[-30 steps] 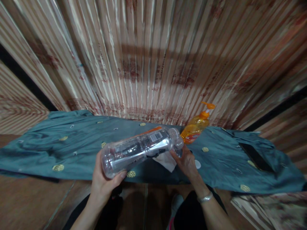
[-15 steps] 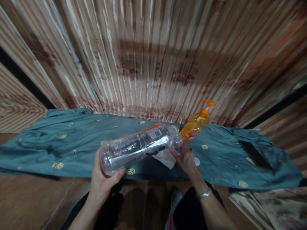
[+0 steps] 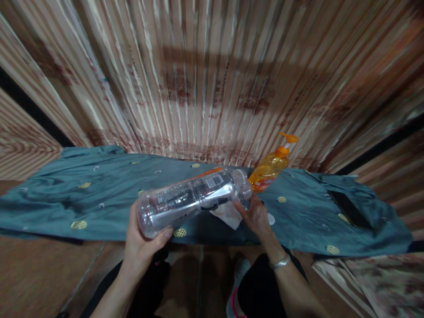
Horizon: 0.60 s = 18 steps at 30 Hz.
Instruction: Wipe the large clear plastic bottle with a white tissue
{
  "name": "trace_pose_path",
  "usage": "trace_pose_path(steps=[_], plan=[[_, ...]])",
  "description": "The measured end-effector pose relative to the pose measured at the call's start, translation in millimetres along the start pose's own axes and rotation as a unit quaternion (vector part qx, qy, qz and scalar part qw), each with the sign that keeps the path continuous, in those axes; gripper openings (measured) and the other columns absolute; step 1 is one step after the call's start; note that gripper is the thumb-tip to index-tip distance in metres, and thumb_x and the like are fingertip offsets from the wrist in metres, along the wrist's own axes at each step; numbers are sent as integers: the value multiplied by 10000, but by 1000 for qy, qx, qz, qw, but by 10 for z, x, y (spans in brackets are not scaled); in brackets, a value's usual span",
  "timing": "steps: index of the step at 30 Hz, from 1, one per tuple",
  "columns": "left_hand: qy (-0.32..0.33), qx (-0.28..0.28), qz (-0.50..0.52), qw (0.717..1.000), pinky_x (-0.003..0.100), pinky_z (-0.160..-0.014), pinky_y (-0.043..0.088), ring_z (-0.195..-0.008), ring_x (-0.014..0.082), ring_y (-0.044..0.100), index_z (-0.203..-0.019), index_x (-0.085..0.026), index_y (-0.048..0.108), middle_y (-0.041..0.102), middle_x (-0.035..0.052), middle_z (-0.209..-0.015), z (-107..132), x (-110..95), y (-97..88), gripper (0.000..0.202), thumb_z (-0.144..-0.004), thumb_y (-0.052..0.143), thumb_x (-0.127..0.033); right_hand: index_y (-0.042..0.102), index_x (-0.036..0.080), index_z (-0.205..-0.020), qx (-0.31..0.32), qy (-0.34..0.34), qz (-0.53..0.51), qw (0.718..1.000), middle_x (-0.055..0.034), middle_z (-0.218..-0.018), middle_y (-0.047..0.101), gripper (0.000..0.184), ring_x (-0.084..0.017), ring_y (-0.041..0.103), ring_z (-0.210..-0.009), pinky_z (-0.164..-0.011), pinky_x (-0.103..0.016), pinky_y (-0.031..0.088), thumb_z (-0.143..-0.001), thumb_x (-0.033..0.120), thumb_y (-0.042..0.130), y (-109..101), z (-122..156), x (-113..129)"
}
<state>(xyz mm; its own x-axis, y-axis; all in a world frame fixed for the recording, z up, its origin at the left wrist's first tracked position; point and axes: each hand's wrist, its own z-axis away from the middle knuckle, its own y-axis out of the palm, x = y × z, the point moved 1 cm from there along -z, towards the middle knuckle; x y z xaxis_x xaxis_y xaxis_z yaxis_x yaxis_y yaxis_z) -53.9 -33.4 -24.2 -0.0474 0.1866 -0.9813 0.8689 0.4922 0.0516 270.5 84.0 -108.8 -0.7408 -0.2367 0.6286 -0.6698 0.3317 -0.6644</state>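
In the head view, a clear, ribbed plastic bottle (image 3: 188,201) with a shiny printed wrap lies slanted in the air above a wrinkled teal cloth (image 3: 112,190), its rounded base clasped by the left hand (image 3: 144,240), while the right hand (image 3: 256,216) grips a small, clear rounded piece (image 3: 245,191) against its far end. Glare and overlapping transparent plastic make that piece's outline hard to read, and the right fingertips are mostly hidden behind it. The bottle partly covers a soft white sheet (image 3: 228,216), and the piece overlaps the smooth amber pump bottle's (image 3: 270,170) lower edge.
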Motion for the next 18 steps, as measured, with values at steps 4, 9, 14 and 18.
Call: trace_pose_path(steps=[4, 9, 14, 18], plan=[[4, 5, -1, 1000, 429, -1047, 640, -1224, 357, 763, -1378, -206, 703, 794, 135, -1345, 10, -11, 12, 934, -611, 1062, -602, 687, 243, -1540, -9, 3, -5, 1000, -168, -1066, 852, 643, -423, 830, -1061, -971, -713, 699, -1011, 605, 740, 26, 13, -15], [2, 6, -9, 1000, 460, -1051, 643, -1223, 376, 761, -1363, -214, 692, 781, 135, -1322, -3, -14, 7, 930, -598, 1050, -604, 688, 253, -1539, -16, -7, -5, 1000, -154, -1054, 857, 628, -419, 828, -1066, -979, -712, 700, -1013, 593, 742, 36, 16, -31], [9, 10, -2, 1000, 448, -1045, 642, -1225, 371, 764, -1364, -217, 705, 792, 142, -1342, -8, -24, 17, 902, -609, 1053, -564, 703, 255, -1513, -12, -3, 1, 1000, -148, -1041, 845, 596, -423, 832, -1053, -973, -721, 701, -1020, 591, 725, 33, 14, -29], [10, 11, -3, 1000, 462, -1074, 634, -1256, 385, 757, -1359, -215, 709, 782, 144, -1351, -28, -19, 3, 911, -601, 1048, -591, 687, 259, -1539, -9, -5, -6, 1000, -153, -1053, 850, 636, -424, 829, -1060, -970, -706, 701, -1010, 605, 750, 17, 7, -17]])
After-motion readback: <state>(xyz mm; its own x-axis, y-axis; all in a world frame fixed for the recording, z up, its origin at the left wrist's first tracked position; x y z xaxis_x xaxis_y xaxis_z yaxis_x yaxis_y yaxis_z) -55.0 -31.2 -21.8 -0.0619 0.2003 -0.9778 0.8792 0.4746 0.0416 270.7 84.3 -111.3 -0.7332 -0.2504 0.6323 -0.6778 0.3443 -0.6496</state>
